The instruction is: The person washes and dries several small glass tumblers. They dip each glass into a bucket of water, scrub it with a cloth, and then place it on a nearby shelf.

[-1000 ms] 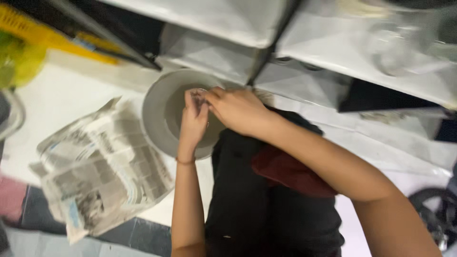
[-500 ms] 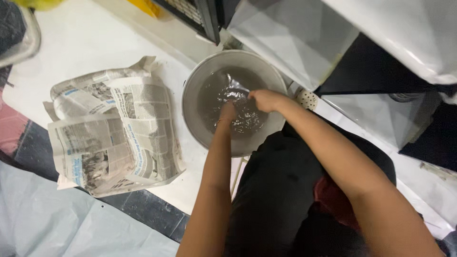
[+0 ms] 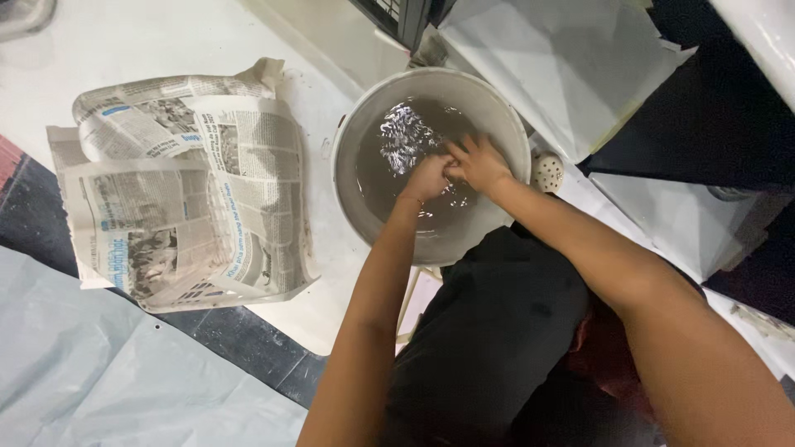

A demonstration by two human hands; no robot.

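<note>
1. A round grey basin (image 3: 352, 157) sits on the pale floor (image 3: 149, 41), part-filled with murky water (image 3: 397, 145) that glints under the light.
2. The left hand (image 3: 426, 178) is dipped into the water near the middle of the basin, its fingers curled inward; whether its grip is pinching something cannot be told, since the water and the other hand hide it.
3. The right hand (image 3: 480, 163) meets the left one over the water, fingers touching the left hand's knuckles and partly spread (nothing held shows between them).
4. Just left of the basin lies a rumpled, folded newspaper (image 3: 182, 190), close to the rim but apart from it.
5. A small cream object with dots (image 3: 546, 171) rests against the basin's right side.
6. A pale blue-grey sheet (image 3: 99, 364) covers the lower left, and white paper sheets (image 3: 563, 66) lie beyond the basin to the upper right.
7. The person's dark clothing (image 3: 489, 348) fills the space below the basin.
</note>
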